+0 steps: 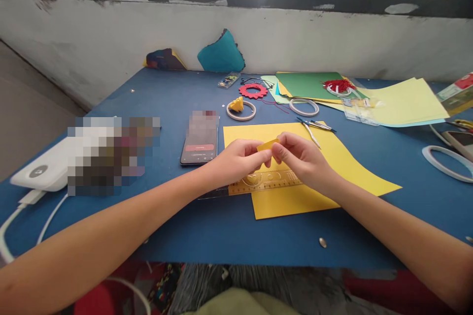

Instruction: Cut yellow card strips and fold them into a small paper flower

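Between my two hands is a small piece of yellow paper (267,145), pinched at both ends. My left hand (244,157) closes on its left side with thumb and fingers. On its right side, my right hand (301,157) grips it between thumb and fingertips. Below the hands lies a large yellow paper sheet (354,172) on the blue table (177,236). A clear plastic ruler (266,183) with cut-out shapes rests across the sheet, partly covered by my hands. Just beyond my right hand lies a drawing compass (318,124).
A phone (199,142) lies left of the sheet, near a white power bank (55,167). Farther back are tape rolls (241,117), a yellow folded paper piece (236,104), a red paper ring (253,91) and coloured paper sheets (406,101). Another tape roll (447,163) sits at right.
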A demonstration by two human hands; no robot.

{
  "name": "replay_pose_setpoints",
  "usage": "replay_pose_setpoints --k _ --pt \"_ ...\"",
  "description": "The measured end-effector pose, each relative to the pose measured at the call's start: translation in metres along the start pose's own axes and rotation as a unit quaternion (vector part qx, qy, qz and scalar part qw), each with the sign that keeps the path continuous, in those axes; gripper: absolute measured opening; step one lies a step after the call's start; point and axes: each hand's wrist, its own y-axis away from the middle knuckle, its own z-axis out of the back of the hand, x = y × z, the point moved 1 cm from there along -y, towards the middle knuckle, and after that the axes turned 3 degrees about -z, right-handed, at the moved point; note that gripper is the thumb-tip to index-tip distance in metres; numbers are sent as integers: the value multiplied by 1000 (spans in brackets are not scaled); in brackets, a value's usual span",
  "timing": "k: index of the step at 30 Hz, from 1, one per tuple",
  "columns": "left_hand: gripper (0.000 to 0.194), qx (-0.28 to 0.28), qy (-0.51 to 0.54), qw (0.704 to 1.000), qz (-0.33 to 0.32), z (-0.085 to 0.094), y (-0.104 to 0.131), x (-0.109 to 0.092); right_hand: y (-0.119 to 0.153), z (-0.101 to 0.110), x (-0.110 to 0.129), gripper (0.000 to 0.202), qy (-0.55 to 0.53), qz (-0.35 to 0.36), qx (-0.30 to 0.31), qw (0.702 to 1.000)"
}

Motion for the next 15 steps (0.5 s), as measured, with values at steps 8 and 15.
replay_pose_setpoints --k 8,15 --pt "23 -20 17 1000 -10 3 1 -3 2 -1 6 35 -3 -15 29 999" --pt "24 -54 29 997 -36 1 -1 5 0 1 6 31 39 -2 -17 999"
